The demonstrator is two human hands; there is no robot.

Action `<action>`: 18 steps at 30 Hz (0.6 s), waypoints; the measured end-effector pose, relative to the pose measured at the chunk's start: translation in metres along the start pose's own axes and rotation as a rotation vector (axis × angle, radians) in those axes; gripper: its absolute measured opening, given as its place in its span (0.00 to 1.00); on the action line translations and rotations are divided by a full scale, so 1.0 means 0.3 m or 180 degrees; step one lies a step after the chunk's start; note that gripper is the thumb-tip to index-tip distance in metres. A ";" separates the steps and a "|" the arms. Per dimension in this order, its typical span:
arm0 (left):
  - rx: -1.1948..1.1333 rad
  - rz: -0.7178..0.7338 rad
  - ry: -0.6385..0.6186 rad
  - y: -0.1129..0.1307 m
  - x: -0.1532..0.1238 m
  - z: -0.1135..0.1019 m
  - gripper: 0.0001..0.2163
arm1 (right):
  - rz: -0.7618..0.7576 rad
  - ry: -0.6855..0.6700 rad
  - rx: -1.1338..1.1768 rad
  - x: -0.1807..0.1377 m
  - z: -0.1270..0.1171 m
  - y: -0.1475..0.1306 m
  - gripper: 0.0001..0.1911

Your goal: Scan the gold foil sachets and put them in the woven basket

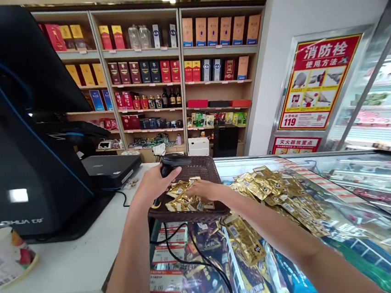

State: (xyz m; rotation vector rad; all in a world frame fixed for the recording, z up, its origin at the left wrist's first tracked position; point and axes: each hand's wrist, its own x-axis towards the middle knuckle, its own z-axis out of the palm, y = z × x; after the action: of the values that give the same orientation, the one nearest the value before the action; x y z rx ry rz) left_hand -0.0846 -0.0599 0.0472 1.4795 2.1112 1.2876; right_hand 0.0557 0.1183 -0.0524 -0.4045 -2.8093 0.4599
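My left hand (153, 184) grips a black handheld barcode scanner (174, 161), its head pointing over a dark brown woven basket (210, 166). My right hand (202, 189) reaches into the basket and rests on small gold snack packets (180, 199), fingers curled over them. A black cable (185, 251) runs down from the scanner across the glass below. More gold packets (274, 188) lie in a pile on the glass freezer lid to the right of the basket.
A black checkout terminal (25, 148) stands on the white counter (81, 255) at left. A glass-topped freezer (349, 202) stretches right, with packaged goods beneath. Shelves of boxed bottles (161, 69) line the back wall. A red fire-hydrant poster (316, 80) hangs beside a fridge.
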 end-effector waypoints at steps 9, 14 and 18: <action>-0.0484 0.0196 0.0086 0.055 0.019 0.145 0.27 | 0.1252 0.1948 0.1427 -0.255 -0.153 0.144 0.16; -0.0619 0.0298 -0.0116 0.100 -0.017 0.276 0.25 | 0.1992 0.1990 0.1753 -0.408 -0.264 0.203 0.17; -0.0308 0.0411 -0.0521 0.104 -0.047 0.364 0.24 | 0.2195 0.2071 0.1489 -0.478 -0.333 0.228 0.16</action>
State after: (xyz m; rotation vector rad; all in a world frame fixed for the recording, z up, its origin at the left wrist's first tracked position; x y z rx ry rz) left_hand 0.0110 -0.0131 0.0051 1.6423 1.8521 1.2464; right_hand 0.2342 0.1628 -0.0151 -1.1632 -1.8107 0.8965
